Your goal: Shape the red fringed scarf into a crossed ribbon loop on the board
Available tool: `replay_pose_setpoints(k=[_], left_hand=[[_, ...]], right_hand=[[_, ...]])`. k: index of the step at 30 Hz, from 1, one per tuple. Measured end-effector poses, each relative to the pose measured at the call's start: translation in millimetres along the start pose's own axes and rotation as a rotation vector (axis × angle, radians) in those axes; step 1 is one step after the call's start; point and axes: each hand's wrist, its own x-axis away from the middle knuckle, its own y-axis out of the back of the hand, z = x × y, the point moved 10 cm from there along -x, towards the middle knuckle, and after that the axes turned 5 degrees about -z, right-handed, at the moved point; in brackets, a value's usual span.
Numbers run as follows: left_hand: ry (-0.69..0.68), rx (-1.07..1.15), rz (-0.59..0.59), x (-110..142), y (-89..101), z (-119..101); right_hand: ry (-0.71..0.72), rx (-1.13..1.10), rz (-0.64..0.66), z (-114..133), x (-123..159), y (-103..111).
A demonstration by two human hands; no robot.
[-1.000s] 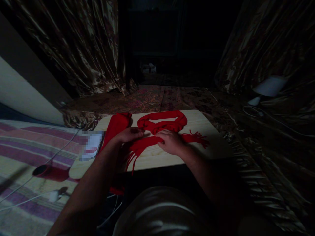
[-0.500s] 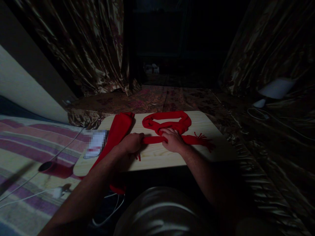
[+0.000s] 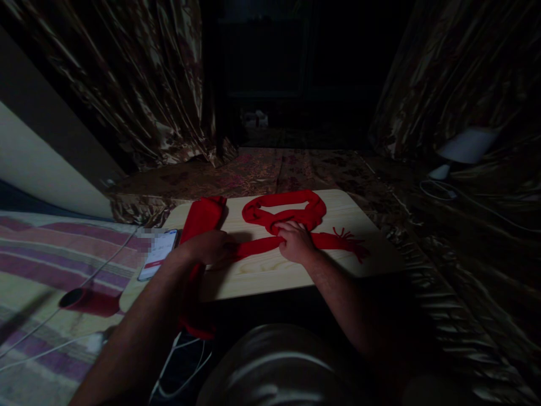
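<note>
A red fringed scarf (image 3: 291,200) lies on a small wooden table (image 3: 249,276), looped at the back, with one fringed end spread to the right. My right hand (image 3: 297,242) is closed over the crossing of the scarf, fingers on the fabric. To the left, my left hand (image 3: 212,247) grips the other strip of the scarf, its fingertips dark and partly hidden. Beneath my left wrist a second folded red cloth (image 3: 203,217) runs across the table and hangs over the front edge.
A phone (image 3: 158,256) with a lit screen lies at the table's left side. On the striped bedding (image 3: 42,270) are a dark red cylinder (image 3: 91,301) and white cables. A white lamp (image 3: 467,145) stands at right, near curtains (image 3: 169,84).
My left hand has moved left and slightly toward me, drawing the scarf strip with it. My right hand stays on the crossing. More of the phone screen shows.
</note>
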Motion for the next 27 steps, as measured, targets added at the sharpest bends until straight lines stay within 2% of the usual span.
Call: replay_pose_setpoints(k=[3, 7, 10, 14, 18, 22, 27], left_hand=[[0.0, 0.023, 0.078, -6, 4.4, 6], [0.181, -0.064, -0.216, -19, 40.3, 20], [0.234, -0.023, -0.36, -32, 44.9, 14], [0.219, 0.152, -0.507, -52, 27.6, 11], [0.15, 0.204, -0.614, -67, -1.9, 24], [0.077, -0.032, -0.59, -76, -31.6, 30], [0.115, -0.148, -0.565, -81, -42.4, 38]], right_hand=[[0.007, -0.002, -0.008, 1, 1, 3], [0.02, -0.006, -0.039, 2, 1, 8], [0.032, -0.018, -0.063, 2, 1, 9], [0.039, -0.063, -0.147, 1, 1, 15], [0.006, -0.072, -0.348, -7, 3, 32], [-0.116, -0.084, -0.525, -27, 9, 46], [-0.323, -0.233, -0.747, -63, 20, 60]])
